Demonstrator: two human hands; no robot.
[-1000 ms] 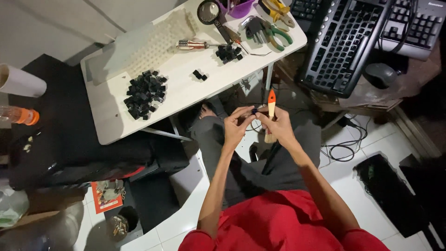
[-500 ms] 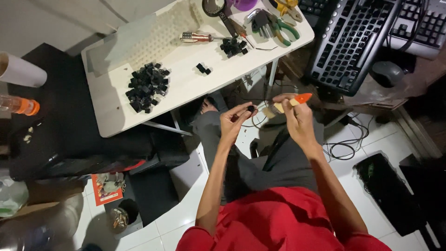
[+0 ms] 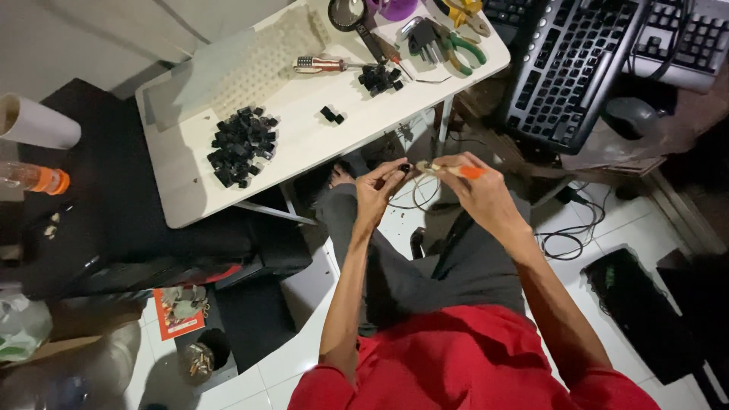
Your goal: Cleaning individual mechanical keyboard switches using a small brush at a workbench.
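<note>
My left hand (image 3: 378, 192) pinches a small black keycap-like piece (image 3: 405, 167) between its fingertips, above my lap. My right hand (image 3: 478, 191) grips a small brush-like tool with an orange handle (image 3: 454, 170), lying almost level, its pale tip touching the black piece. Both hands hover just below the front edge of a white table (image 3: 304, 144). A pile of black key pieces (image 3: 241, 143) lies on the table's left part, two loose ones (image 3: 331, 115) in the middle, and a smaller heap (image 3: 380, 77) further back.
A white keyboard frame (image 3: 258, 64), a screwdriver (image 3: 323, 64), pliers (image 3: 456, 42) and a magnifier (image 3: 349, 14) lie on the table. Black keyboards (image 3: 566, 72) sit at the right with a mouse (image 3: 629, 115). Cables (image 3: 566, 235) trail on the tiled floor. A cup (image 3: 34, 121) and bottle (image 3: 34, 178) stand left.
The orange-handled tool has swung from upright down to nearly level, its tip now against the black piece. Both hands stay together above the lap; the view has shifted slightly.
</note>
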